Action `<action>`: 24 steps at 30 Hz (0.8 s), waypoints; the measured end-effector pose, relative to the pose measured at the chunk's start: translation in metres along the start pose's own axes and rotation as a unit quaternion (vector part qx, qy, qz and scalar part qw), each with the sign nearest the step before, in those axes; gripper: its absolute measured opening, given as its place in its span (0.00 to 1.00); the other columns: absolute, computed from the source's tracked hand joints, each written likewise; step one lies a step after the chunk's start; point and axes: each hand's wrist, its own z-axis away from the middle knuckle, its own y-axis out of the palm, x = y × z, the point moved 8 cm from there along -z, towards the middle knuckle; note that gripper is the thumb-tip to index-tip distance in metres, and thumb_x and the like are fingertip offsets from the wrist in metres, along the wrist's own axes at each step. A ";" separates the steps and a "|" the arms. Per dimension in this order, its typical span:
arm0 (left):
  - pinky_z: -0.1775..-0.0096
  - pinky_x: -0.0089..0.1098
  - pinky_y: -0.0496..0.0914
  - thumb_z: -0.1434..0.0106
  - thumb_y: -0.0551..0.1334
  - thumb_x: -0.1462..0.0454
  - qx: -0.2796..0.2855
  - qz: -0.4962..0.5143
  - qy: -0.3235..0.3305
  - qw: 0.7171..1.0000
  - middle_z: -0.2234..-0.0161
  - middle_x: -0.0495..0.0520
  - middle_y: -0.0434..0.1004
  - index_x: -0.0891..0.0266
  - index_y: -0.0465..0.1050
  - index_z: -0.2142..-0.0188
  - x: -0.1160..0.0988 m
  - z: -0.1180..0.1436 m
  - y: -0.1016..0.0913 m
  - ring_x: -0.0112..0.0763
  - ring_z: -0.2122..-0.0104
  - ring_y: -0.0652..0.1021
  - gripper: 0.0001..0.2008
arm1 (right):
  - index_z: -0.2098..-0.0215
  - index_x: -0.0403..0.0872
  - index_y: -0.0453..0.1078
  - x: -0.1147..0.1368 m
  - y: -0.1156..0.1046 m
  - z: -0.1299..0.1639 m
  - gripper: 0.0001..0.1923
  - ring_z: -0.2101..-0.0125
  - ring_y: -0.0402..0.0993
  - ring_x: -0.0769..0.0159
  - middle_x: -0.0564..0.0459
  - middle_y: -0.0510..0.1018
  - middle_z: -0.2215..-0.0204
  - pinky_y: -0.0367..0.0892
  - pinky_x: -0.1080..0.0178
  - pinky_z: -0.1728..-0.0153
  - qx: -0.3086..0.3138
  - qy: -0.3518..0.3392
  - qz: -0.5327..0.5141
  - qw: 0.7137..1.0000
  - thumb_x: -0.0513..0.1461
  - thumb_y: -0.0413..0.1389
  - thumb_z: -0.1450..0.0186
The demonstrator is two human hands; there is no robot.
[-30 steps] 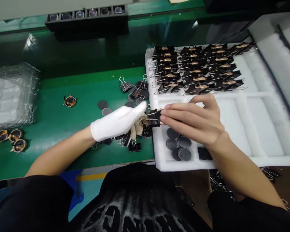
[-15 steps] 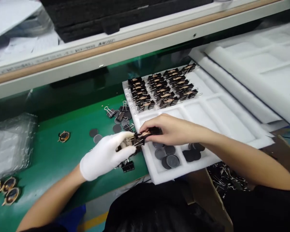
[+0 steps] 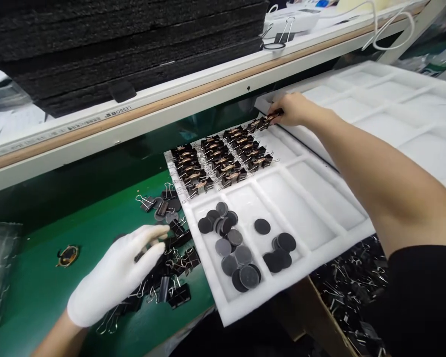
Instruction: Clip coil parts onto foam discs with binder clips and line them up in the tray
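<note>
White-gloved left hand [image 3: 119, 270], fingers apart over binder clips [image 3: 179, 296], right hand [image 3: 296, 109] outstretched, pinching a clipped piece [image 3: 275, 116].

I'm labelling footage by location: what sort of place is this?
Likely a small-parts assembly workshop: rows of clipped parts and loose dark discs in a white foam tray, plus a green worktop.

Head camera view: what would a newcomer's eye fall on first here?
Probably the rows of black clips across the far part of the white tray, with the right hand holding another clip there. Next comes the white-gloved left hand beside loose clips on the green table.
</note>
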 end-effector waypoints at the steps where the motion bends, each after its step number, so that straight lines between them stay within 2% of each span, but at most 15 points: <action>1: 0.45 0.43 0.77 0.26 0.53 0.48 0.001 -0.002 0.002 1.000 0.42 0.51 0.81 0.49 0.75 0.42 0.001 -0.001 0.001 0.45 0.46 0.82 0.21 | 0.77 0.28 0.74 -0.004 0.008 -0.004 0.22 0.39 0.67 0.56 0.44 0.76 0.50 0.61 0.74 0.65 0.003 0.000 0.000 1.000 0.38 0.47 0.39; 4: 0.45 0.42 0.77 0.26 0.53 0.47 0.009 -0.005 0.001 1.000 0.41 0.51 0.80 0.48 0.75 0.40 0.007 -0.002 0.004 0.45 0.45 0.81 0.22 | 0.74 0.26 0.75 -0.015 0.026 -0.020 0.18 0.43 0.72 0.61 0.43 0.78 0.53 0.61 0.79 0.62 0.025 0.006 0.004 1.000 0.36 0.52 0.41; 8: 0.44 0.41 0.77 0.26 0.53 0.45 0.014 -0.001 -0.010 1.000 0.41 0.49 0.80 0.47 0.74 0.40 0.016 -0.003 0.006 0.43 0.44 0.81 0.23 | 0.71 0.21 0.75 -0.028 0.039 -0.039 0.18 0.51 0.80 0.70 0.36 0.80 0.57 0.61 0.81 0.66 0.062 0.016 0.009 0.998 0.36 0.57 0.44; 15: 0.45 0.39 0.77 0.25 0.53 0.46 0.014 0.001 0.007 1.000 0.41 0.49 0.80 0.48 0.75 0.41 0.015 -0.004 0.006 0.41 0.46 0.82 0.22 | 0.67 0.23 0.77 -0.022 0.052 -0.023 0.24 0.48 0.78 0.70 0.41 0.81 0.55 0.57 0.83 0.66 0.058 0.011 0.018 0.998 0.41 0.52 0.42; 17: 0.46 0.38 0.77 0.25 0.53 0.46 0.010 -0.006 0.022 1.000 0.41 0.49 0.80 0.49 0.74 0.40 0.012 -0.002 0.003 0.40 0.46 0.82 0.22 | 0.66 0.23 0.77 -0.017 0.049 -0.019 0.25 0.46 0.76 0.65 0.40 0.81 0.54 0.60 0.80 0.64 0.050 0.014 0.026 0.998 0.42 0.51 0.42; 20: 0.45 0.38 0.77 0.25 0.54 0.48 -0.015 -0.027 0.042 0.999 0.41 0.49 0.80 0.49 0.72 0.39 0.016 0.007 -0.008 0.40 0.46 0.82 0.21 | 0.60 0.22 0.78 -0.009 0.029 -0.011 0.29 0.42 0.73 0.53 0.34 0.79 0.50 0.67 0.68 0.60 0.031 0.026 0.041 0.998 0.44 0.51 0.40; 22: 0.44 0.40 0.76 0.25 0.55 0.49 -0.055 -0.048 0.037 0.997 0.41 0.50 0.80 0.49 0.71 0.39 0.028 0.018 -0.018 0.42 0.46 0.82 0.21 | 0.53 0.24 0.78 0.002 0.013 0.003 0.32 0.41 0.73 0.48 0.31 0.79 0.49 0.67 0.60 0.60 0.022 0.027 0.049 0.998 0.46 0.54 0.41; 24: 0.42 0.45 0.75 0.25 0.54 0.50 -0.120 -0.082 0.001 0.989 0.41 0.52 0.79 0.50 0.71 0.39 0.049 0.032 -0.030 0.46 0.45 0.81 0.20 | 0.50 0.30 0.79 0.020 0.010 0.032 0.33 0.48 0.79 0.50 0.36 0.83 0.55 0.66 0.56 0.64 0.032 0.023 0.046 0.998 0.49 0.61 0.43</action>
